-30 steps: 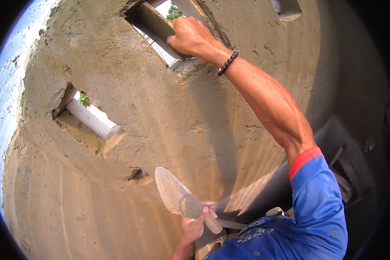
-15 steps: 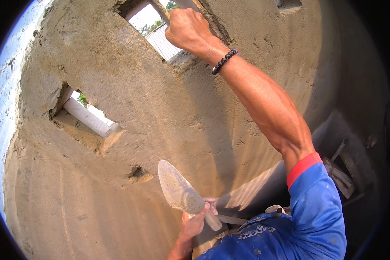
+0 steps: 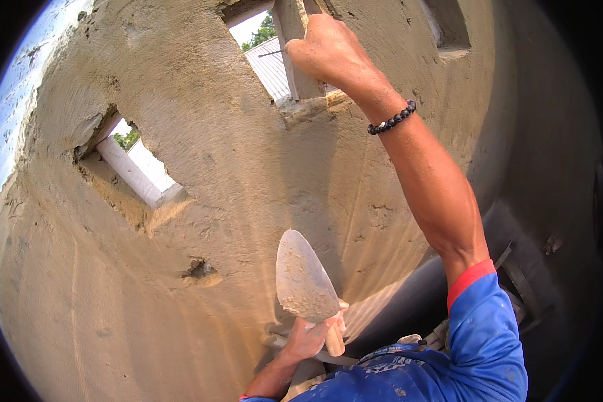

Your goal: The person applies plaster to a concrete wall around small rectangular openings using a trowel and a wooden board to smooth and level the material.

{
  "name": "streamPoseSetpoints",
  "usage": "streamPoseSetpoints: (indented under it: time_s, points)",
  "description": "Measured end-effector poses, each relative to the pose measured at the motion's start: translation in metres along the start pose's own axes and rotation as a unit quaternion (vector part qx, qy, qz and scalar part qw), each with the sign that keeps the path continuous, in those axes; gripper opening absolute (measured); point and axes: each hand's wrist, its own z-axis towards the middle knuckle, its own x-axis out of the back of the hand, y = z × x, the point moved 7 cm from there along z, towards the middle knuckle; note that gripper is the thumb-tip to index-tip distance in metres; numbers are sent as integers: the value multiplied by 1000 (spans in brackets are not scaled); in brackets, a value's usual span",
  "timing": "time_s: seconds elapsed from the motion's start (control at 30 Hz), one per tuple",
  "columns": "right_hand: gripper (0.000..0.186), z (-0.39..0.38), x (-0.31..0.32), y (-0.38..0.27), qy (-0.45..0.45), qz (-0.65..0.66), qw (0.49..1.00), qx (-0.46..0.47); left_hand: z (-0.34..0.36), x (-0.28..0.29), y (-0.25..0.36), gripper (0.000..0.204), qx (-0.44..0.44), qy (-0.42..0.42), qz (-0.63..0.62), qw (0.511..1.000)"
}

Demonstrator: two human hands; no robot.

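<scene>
Left hand [image 3: 311, 335] round trowel [image 3: 303, 278], blade up.

Rough matt plaster wall [image 3: 201, 167], mortar-crusted metal trowel [image 3: 305, 278]

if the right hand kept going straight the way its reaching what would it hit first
Most likely the pale upright post in the upper wall opening; the right hand already seems to touch it, though depth is unclear.

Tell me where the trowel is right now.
In the head view the trowel sits low and center, gripped by the left hand, blade pointing up against the plastered wall, right of a small hole.
</scene>
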Motion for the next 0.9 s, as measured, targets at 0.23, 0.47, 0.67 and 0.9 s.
streamPoseSetpoints:
  time_s: [0.23,0.47,0.67,0.9]
  points:
    - [19,-66,60,7,-10,216,976,11,-2,7,-6,24,5,69,-51,996]
    - [54,-189,75,61,-105,480,844,-215,6,9,1,22,-27,85,-147,985]
    - [69,-261,37,86,-179,526,752,-355,18,10,23,49,-66,95,-187,976]
    - [71,-307,4,99,-282,494,735,-368,32,-1,29,69,-9,66,-164,984]
